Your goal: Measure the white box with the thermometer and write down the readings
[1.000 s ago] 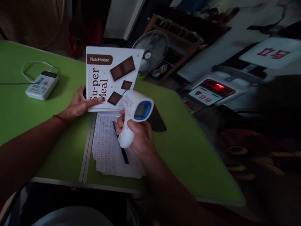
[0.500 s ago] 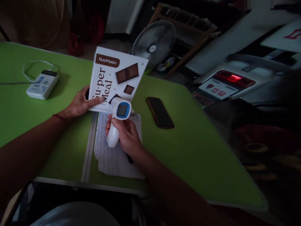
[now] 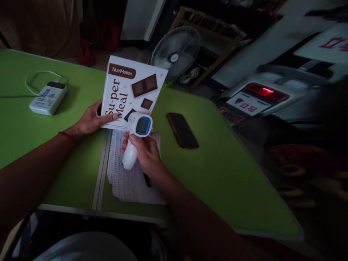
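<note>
My left hand (image 3: 94, 117) grips the lower left corner of a white box (image 3: 127, 92), its thumb across the front and the other fingers hidden behind. The box is printed "NutriMotion" and "Su-per Meal" with chocolate pieces, and it is held tilted up over the table. Closed around the handle of a white infrared thermometer (image 3: 130, 156) is my right hand (image 3: 146, 154). The thermometer's blue-framed screen faces me, and its head overlaps the box's lower edge. Beneath my right hand lies a stack of printed paper sheets (image 3: 125, 188), with a dark, narrow object partly hidden by my wrist.
A dark phone (image 3: 182, 130) lies on the green table (image 3: 217, 174) to the right. At left is a white power bank (image 3: 49, 99) with a cable. Beyond the table stand a fan (image 3: 175, 54), a wooden rack and a vehicle with a red lamp (image 3: 268, 92).
The whole view has shifted slightly, so most things appear a little further left. Both hands keep their holds on the box and the thermometer.
</note>
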A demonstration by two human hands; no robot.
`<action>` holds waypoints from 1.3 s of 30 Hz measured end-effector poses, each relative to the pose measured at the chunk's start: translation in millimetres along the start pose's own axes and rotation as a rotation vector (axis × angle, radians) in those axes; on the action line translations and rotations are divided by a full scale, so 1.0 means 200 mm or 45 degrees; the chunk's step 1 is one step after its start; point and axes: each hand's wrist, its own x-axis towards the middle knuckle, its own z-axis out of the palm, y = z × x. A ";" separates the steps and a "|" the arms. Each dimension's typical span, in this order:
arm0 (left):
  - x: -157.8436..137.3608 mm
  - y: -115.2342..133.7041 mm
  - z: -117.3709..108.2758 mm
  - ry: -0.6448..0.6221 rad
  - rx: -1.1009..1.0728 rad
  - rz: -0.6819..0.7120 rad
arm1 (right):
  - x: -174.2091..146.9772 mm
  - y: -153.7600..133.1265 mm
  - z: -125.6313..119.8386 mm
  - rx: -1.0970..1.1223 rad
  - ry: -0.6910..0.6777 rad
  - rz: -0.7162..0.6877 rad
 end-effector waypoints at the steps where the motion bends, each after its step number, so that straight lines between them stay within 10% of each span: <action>1: 0.00 0.00 0.00 0.002 0.006 -0.006 | 0.00 0.00 0.00 0.001 0.000 0.011; 19: 0.00 0.01 0.02 0.123 -0.013 -0.024 | 0.02 -0.04 -0.13 -0.293 -0.128 -0.140; 28: 0.03 -0.05 0.02 0.107 0.110 0.142 | 0.06 -0.25 -0.48 -1.188 -0.142 0.129; 39: 0.05 -0.06 0.01 0.026 0.293 0.330 | 0.09 -0.23 -0.52 -1.840 0.063 0.245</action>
